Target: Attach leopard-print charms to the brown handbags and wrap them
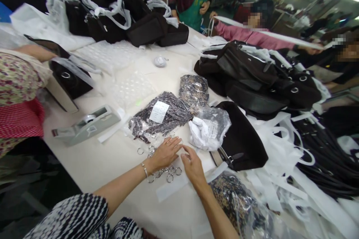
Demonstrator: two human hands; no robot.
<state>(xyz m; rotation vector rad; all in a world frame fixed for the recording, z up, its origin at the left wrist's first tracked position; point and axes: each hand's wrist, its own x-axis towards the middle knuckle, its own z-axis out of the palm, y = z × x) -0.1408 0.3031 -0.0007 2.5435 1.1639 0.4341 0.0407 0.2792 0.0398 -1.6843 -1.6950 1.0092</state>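
My left hand lies palm down over the white table, its fingers stretched out above a scatter of metal rings. Close to its fingertips is my right hand, fingers bent, with thumb and forefinger apart; I make out nothing held in it. More rings show on both sides of the left hand, and some are partly covered by it. Just beyond lie a clear bag of dark patterned pieces with a white label and a clear bag of white pieces. A paper strip lies below the hands.
A grey tape dispenser stands at the left. Black bags are piled at the right and more at the back. A dark bag and white strips lie to my right. Co-workers stand around the table.
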